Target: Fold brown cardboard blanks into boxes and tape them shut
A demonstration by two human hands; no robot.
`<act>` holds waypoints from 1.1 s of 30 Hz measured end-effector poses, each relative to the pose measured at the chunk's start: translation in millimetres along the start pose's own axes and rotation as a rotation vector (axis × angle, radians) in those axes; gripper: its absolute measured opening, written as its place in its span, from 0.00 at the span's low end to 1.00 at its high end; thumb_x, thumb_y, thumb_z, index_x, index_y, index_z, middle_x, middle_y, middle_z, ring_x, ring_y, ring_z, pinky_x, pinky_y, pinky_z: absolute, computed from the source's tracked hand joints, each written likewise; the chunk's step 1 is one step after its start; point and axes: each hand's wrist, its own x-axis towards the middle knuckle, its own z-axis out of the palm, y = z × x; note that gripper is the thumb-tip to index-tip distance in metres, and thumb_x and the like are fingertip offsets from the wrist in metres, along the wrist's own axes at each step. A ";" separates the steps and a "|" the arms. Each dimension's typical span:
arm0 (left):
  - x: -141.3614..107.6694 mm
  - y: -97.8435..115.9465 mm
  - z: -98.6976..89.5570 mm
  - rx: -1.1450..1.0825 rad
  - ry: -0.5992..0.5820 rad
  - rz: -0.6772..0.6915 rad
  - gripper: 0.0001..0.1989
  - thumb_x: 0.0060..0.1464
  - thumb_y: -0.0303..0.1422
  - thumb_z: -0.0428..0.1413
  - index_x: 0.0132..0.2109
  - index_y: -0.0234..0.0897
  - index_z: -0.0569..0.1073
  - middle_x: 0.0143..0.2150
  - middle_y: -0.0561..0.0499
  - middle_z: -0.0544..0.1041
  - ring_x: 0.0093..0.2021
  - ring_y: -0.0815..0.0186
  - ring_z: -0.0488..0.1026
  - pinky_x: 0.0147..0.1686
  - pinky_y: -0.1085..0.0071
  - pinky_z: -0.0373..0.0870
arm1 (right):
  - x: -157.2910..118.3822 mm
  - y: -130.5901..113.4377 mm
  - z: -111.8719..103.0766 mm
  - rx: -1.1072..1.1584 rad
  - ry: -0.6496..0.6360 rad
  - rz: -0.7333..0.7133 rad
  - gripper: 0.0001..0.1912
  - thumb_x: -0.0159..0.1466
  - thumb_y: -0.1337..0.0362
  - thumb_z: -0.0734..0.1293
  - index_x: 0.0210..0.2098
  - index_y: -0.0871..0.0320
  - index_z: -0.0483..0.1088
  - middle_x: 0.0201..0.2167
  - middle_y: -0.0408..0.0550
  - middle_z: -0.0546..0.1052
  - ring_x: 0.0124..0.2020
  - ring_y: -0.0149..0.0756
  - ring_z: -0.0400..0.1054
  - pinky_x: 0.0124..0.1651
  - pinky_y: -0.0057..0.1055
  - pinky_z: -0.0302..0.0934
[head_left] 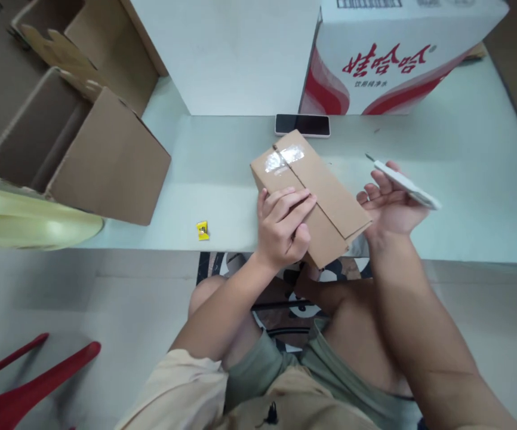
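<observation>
While parted left fingers [300,209] rest on a carton [328,194], right fingers [381,182] grip a cutter [406,184].

Small carton [316,185] mid-frame: plain brown, glossy silvery tape [284,157] on top. Slim tool [405,183] right of centre: white, grey tip. Table [205,179]: pale mint. Phone [302,125] upper centre: black screen, pale rim. Big box [384,65] upper right: white, red lettering, red and pink swooshes. Wrapper [202,230] left of centre: yellow, dark print. Open carton [110,158] upper left: brown. Shorts [254,364] bottom centre: grey-green. Shirt [187,376]: beige. Lower-left legs [43,382]: red.
</observation>
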 end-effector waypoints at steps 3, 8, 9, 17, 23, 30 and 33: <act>-0.5 1.1 1.8 -0.048 0.024 0.010 0.23 0.63 0.36 0.43 0.53 0.39 0.80 0.51 0.46 0.82 0.56 0.58 0.72 0.71 0.56 0.49 | -2.1 -14.1 0.8 -0.079 0.052 -0.149 0.33 0.60 0.44 0.47 0.46 0.50 0.75 0.39 0.52 0.80 0.28 0.38 0.74 0.29 0.37 0.65; -2.3 2.0 3.4 -0.055 0.025 0.005 0.23 0.62 0.35 0.44 0.54 0.38 0.80 0.52 0.46 0.82 0.57 0.57 0.72 0.71 0.57 0.47 | -19.2 -63.7 26.2 -0.117 0.102 -0.213 0.24 0.54 0.59 0.58 0.47 0.42 0.76 0.48 0.48 0.81 0.32 0.38 0.75 0.32 0.38 0.65; -3.0 1.7 3.8 -0.058 0.012 0.000 0.23 0.62 0.35 0.44 0.55 0.38 0.79 0.53 0.46 0.81 0.58 0.57 0.72 0.71 0.56 0.46 | -25.1 -73.7 35.0 -0.136 0.075 -0.213 0.25 0.52 0.63 0.60 0.47 0.42 0.75 0.48 0.46 0.81 0.32 0.36 0.74 0.32 0.37 0.65; -5.4 3.4 5.2 -0.086 -0.028 -0.019 0.23 0.61 0.35 0.47 0.58 0.39 0.77 0.56 0.45 0.80 0.61 0.55 0.70 0.74 0.56 0.40 | -68.8 -89.5 83.9 -0.428 -0.417 -0.372 0.16 0.64 0.49 0.62 0.43 0.51 0.72 0.29 0.46 0.76 0.27 0.35 0.69 0.30 0.36 0.60; -3.4 4.7 6.5 -0.060 0.017 -0.012 0.21 0.62 0.35 0.45 0.56 0.40 0.77 0.54 0.47 0.81 0.59 0.58 0.72 0.73 0.58 0.41 | -71.4 -80.5 83.9 -0.819 -0.510 -0.405 0.16 0.64 0.55 0.68 0.50 0.51 0.69 0.41 0.47 0.82 0.35 0.38 0.76 0.40 0.39 0.68; -2.7 -12.0 8.8 -0.069 -0.026 0.006 0.21 0.63 0.41 0.45 0.52 0.42 0.78 0.53 0.46 0.81 0.59 0.56 0.72 0.71 0.56 0.47 | -70.7 -84.7 86.7 -0.933 -0.633 -0.470 0.20 0.65 0.54 0.67 0.55 0.50 0.74 0.41 0.48 0.82 0.35 0.40 0.77 0.40 0.40 0.72; 3.4 -29.1 2.0 -0.040 -0.071 -0.065 0.25 0.64 0.44 0.43 0.57 0.42 0.77 0.58 0.45 0.78 0.63 0.54 0.68 0.69 0.55 0.51 | -71.7 -83.6 85.0 -0.857 -0.621 -0.467 0.21 0.68 0.52 0.65 0.57 0.50 0.74 0.49 0.50 0.81 0.46 0.44 0.78 0.48 0.41 0.72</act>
